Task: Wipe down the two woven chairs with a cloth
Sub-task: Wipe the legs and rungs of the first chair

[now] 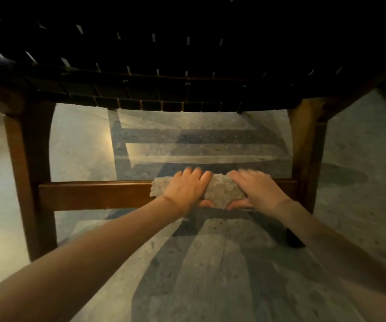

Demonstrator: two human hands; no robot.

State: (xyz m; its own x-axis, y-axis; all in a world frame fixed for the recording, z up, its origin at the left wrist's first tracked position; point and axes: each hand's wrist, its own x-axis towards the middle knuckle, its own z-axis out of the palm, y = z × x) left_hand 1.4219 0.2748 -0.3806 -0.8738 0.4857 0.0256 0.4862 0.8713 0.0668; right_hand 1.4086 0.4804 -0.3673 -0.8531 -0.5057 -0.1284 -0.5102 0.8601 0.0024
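The left hand (186,190) and right hand (256,189) are gripping the cloth (220,190), fingers (193,173) curled over the low bar (94,195) of the chair (141,89). It is standing on a grey floor (80,140) with striped shadows (187,135)

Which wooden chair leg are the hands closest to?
The right leg. Both the left hand and right hand grip the cloth on the crossbar near it, while the left leg stands at the bar's far end.
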